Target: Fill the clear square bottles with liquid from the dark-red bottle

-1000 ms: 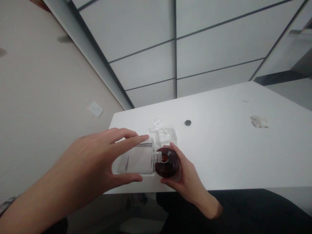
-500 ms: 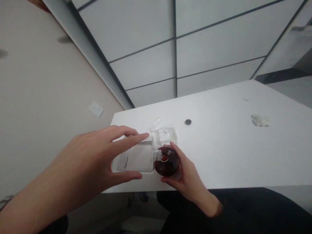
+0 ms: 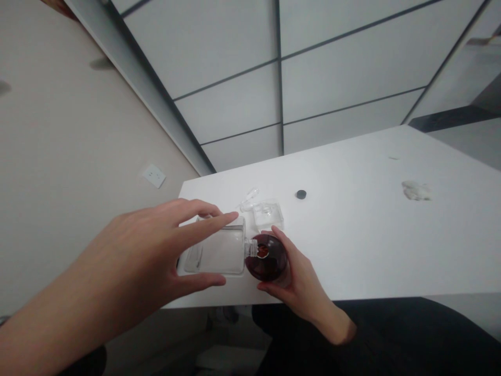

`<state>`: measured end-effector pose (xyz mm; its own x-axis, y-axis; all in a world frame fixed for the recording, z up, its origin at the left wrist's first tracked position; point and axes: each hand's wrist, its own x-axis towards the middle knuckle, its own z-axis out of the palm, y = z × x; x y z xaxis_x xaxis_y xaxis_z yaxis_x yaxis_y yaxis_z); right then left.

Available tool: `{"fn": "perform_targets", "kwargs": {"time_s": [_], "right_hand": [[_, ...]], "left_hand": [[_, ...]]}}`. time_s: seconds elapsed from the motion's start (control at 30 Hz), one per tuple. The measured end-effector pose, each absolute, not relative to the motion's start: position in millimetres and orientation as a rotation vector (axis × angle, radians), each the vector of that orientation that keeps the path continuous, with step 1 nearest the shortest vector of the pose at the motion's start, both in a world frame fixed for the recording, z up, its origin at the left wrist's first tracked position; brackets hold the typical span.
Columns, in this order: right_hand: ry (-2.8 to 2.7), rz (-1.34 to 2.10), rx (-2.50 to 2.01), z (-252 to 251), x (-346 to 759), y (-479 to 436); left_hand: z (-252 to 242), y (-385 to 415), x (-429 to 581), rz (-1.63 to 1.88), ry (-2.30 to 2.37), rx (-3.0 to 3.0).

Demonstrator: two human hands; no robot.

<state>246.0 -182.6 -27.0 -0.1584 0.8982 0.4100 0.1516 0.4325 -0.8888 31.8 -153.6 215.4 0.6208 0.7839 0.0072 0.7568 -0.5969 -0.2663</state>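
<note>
My left hand [image 3: 168, 240] is closed around a clear, flat-sided bottle [image 3: 225, 250], tipped on its side with its threaded neck toward the right. That neck lies over the mouth of a dark reddish-brown round bottle [image 3: 274, 263]; whether the two touch I cannot tell. Clear liquid shows inside the tipped bottle. My right hand [image 3: 299, 277] wraps round the brown bottle from the right and holds it upright, its round top facing me. The fingers on its far side are partly hidden.
Behind the hands, a clear square container [image 3: 269, 215] and a clear plastic pump top [image 3: 249, 199] lie on the white table [image 3: 352, 235]. Farther right are a small black cap [image 3: 301, 194] and a crumpled pale wrapper [image 3: 417, 190]. White panelled doors [image 3: 230, 115] rise behind the table.
Both hands keep their hold, and the clear bottle stays tipped at the brown bottle's mouth. The whole view shifts very slightly; otherwise little differs.
</note>
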Motion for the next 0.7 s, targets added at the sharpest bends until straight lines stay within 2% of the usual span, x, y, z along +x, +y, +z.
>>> {"fn": "perform_targets", "kwargs": {"time_s": [0.7], "right_hand": [[-1.598, 0.897, -0.938, -28.8, 244.6, -183.2]], "left_hand": [[223.8, -151.2, 39.4, 0.260, -1.273, -2.607]]}}
